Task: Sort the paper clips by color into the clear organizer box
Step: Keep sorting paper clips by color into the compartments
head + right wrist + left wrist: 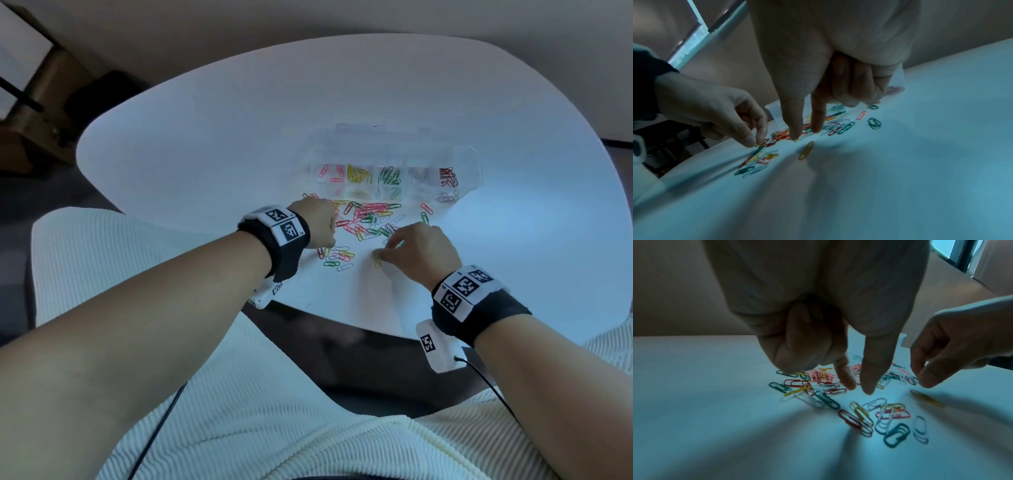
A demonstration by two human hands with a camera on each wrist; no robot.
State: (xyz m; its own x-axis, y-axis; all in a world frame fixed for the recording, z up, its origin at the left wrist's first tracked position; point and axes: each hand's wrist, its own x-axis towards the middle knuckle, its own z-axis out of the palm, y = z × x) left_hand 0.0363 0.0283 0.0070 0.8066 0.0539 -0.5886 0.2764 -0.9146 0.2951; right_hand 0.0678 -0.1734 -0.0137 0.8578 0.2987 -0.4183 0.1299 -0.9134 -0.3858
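The clear organizer box point(470, 161) stands mid-table, its front cells holding pink, yellow, green, pale and red clips apart. In front lies a mixed pile of paper clips point(368, 219), with a smaller cluster point(337, 256) nearer me. My left hand point(329, 237) point(857, 387) points thumb and forefinger down over the cluster with a gap between them and nothing held; its other fingers are curled. Over the pile's near edge, my right hand point(385, 248) point(805, 134) does the same. A lone yellow clip point(806, 151) point(377, 262) lies flat on the table just below its thumb.
The white table point(222, 137) has bare surface left, right and behind the box; its near edge point(342, 317) runs just under my wrists. Two stray clips point(425, 213) lie right of the pile. Dark furniture point(51, 113) stands beyond the table's left end.
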